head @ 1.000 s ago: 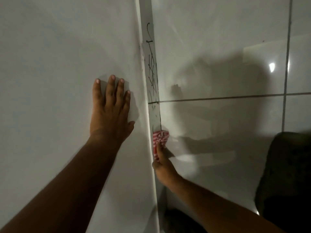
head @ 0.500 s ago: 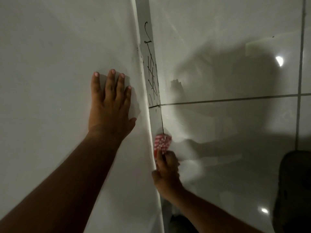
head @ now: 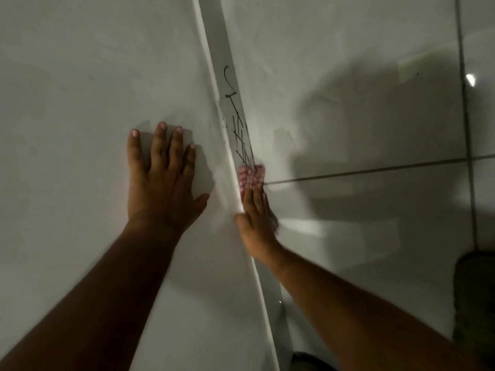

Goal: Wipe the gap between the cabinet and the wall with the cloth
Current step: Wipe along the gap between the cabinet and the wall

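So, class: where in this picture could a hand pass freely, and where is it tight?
Free: the cabinet face above and left of the left hand, and the tiled wall right of the right hand. Tight: the narrow gap between cabinet edge and wall, where the right hand presses the red-checked cloth beside black scribbles.

Your left hand (head: 163, 180) lies flat, fingers spread, on the white cabinet (head: 80, 103) panel. Your right hand (head: 258, 218) presses the red-and-white cloth (head: 251, 178) into the gap (head: 230, 103) beside the tiled wall (head: 361, 76), just below black scribbles (head: 239, 129).
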